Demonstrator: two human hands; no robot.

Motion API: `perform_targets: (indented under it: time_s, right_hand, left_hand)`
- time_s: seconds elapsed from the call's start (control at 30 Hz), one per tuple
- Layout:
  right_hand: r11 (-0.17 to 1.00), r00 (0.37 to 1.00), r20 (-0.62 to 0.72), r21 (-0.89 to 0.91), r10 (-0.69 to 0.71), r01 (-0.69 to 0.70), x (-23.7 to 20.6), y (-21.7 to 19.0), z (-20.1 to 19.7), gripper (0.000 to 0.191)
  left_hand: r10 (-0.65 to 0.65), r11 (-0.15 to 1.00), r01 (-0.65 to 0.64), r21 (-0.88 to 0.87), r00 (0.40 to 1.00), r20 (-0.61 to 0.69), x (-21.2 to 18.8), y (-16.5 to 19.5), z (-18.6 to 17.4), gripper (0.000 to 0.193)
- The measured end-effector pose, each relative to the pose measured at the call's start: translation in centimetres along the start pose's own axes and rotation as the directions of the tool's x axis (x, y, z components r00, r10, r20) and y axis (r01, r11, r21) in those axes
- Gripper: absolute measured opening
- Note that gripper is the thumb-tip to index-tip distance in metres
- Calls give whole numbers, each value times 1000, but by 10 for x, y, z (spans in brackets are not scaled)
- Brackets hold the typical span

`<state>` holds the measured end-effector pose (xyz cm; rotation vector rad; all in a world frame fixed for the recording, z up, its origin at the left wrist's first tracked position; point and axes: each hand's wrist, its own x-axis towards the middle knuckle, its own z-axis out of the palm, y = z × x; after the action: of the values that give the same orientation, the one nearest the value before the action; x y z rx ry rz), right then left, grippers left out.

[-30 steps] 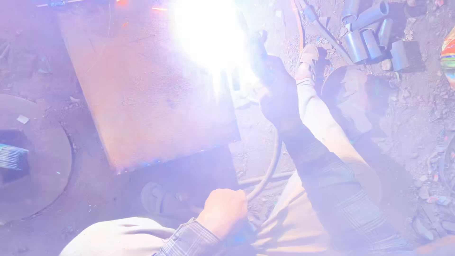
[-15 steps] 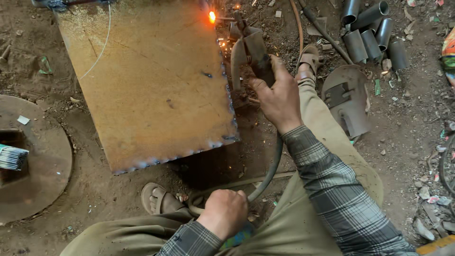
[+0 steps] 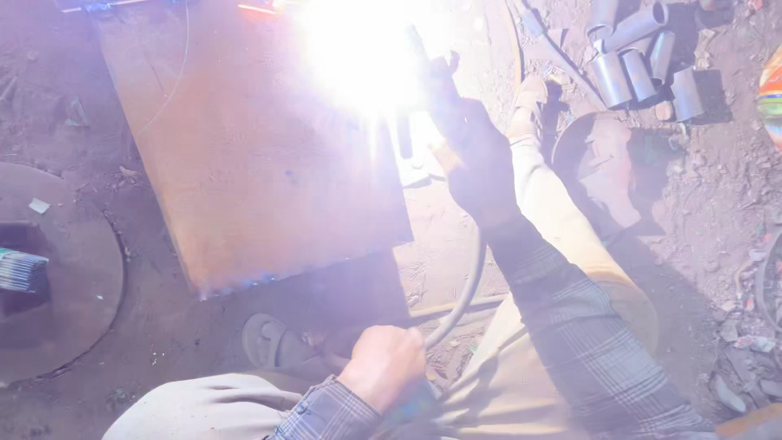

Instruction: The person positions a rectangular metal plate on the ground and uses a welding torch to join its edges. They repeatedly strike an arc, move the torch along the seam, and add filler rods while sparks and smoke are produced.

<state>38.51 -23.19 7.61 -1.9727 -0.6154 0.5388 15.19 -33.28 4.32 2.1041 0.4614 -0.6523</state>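
On dirt: one steel plate, two hands, five pipe pieces.

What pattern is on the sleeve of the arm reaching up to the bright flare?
A plaid check in grey tones on the right sleeve, seen in the head view.

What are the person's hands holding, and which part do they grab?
The right hand grips the welding holder by its handle, its tip lost in the bright glare. The left hand is closed around the cable near the knees.
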Motion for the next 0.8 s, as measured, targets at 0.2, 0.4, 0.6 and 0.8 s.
perform_targets:
  time_s: [0.2,0.4,0.6,0.8]
  right_hand:
    - [935,927,285,-187,-243,303,3,-8,-23,49]
    - [905,926,256,-252,-278,342,4,3,-21,56]
    - [899,931,245,-284,-269,334,4,14,-21,52]
    - [952,928,273,-99,-255,291,2,14,-17,50]
  left_hand:
    - [33,994,-46,95,991,133,1,2,-8,24]
    - [93,986,-99,136,995,47,-5,6,-10,20]
    - [44,996,-43,80,999,-1,-6,6,-7,20]
    - [-16,1000,15,17,996,86,-2,4,-5,19]
